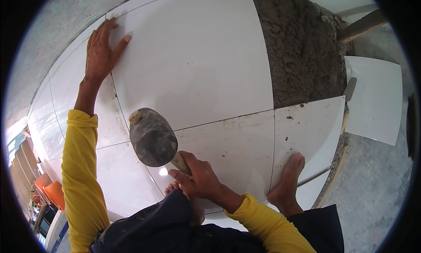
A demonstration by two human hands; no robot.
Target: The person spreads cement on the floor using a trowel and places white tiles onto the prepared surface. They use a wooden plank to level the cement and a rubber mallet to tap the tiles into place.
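My right hand [199,176] is wrapped round the wooden handle of a rubber mallet [153,137]. The mallet's dark, worn head is raised above the white floor tiles, over a spot left of centre. At the far left, my left hand [103,49] rests with spread fingers by the joint along the left edge of a large white tile [197,51]. That tile borders the bed of wet grey mortar [302,51] on its right. A dark joint separates it from the nearer tile [223,152], which carries smears and crumbs of mortar.
A loose white tile [377,99] lies on the grey concrete floor [372,187] at right. Next to it is a trowel-like blade [350,88] at the mortar's edge. A wooden board [364,26] juts in at upper right. Orange containers [55,194] stand at lower left. My bare foot [289,183] is on the tiles.
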